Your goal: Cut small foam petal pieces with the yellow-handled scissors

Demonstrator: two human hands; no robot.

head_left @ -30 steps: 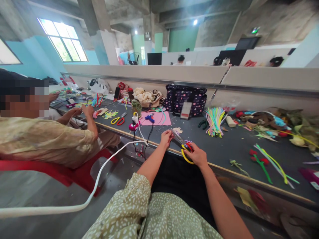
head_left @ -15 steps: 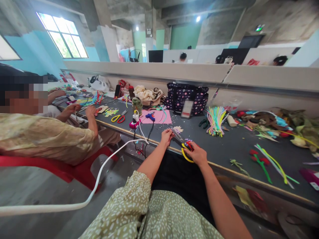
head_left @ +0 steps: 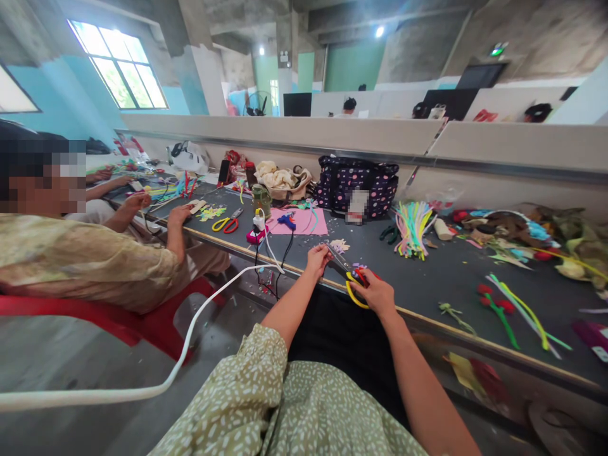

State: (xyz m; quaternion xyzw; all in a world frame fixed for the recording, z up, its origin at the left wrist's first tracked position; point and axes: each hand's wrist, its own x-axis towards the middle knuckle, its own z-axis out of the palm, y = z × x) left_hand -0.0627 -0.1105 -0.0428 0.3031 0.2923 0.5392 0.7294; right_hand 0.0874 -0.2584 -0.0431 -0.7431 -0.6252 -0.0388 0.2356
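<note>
My right hand [head_left: 377,291] is closed around the red and yellow handles of a pair of scissors [head_left: 357,286] at the table's front edge. The blades point away to the left, toward my left hand [head_left: 319,259]. The fingers of my left hand are pinched together by the blade tips; what they hold is too small to make out. Just beyond the blades lies a little heap of pale cut scraps [head_left: 340,245] on the dark table [head_left: 418,285].
A pink sheet [head_left: 308,223] bears a blue glue gun [head_left: 286,221]. Bundled pipe cleaners [head_left: 412,231] stand right of a dotted bag [head_left: 332,180]. A white cable [head_left: 199,316] crosses at left, near a seated co-worker [head_left: 95,253]. Other scissors [head_left: 228,223] lie beyond.
My hands and the scissors stay almost in place. At left, the co-worker's nearer hand has shifted along the table to a light-coloured piece, and their other hand has moved slightly.
</note>
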